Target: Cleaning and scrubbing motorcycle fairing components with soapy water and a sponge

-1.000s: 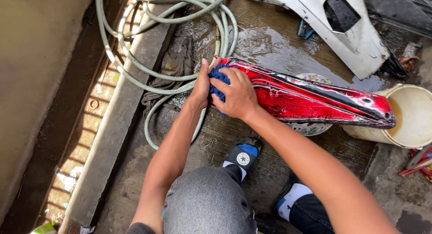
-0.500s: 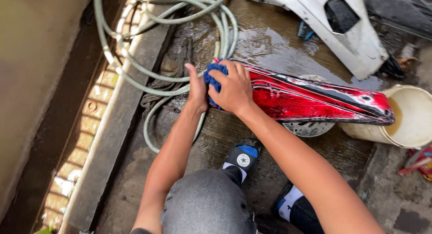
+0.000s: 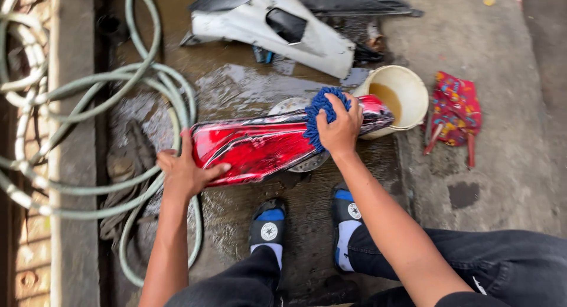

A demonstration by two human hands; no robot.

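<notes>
A long glossy red motorcycle body panel [image 3: 260, 146] lies across the wet concrete in front of me. My left hand [image 3: 186, 171] grips its left end, thumb resting on the red face. My right hand [image 3: 339, 130] presses a blue noodle wash mitt [image 3: 322, 113] onto the panel's right end, close to a cream bucket [image 3: 407, 94] of murky water. A round metal object [image 3: 310, 162] shows under the panel's middle.
A coiled pale green hose [image 3: 142, 94] lies on the left by a concrete kerb [image 3: 71, 147]. A white body panel [image 3: 283, 32] and a dark one [image 3: 354, 2] lie beyond. A red patterned cloth [image 3: 455, 109] sits right of the bucket. My sandalled feet [image 3: 307, 224] stand below.
My right hand has slid the blue mitt from the panel's left end to its right end. The left hand stays on the left end. The camera view has shifted right.
</notes>
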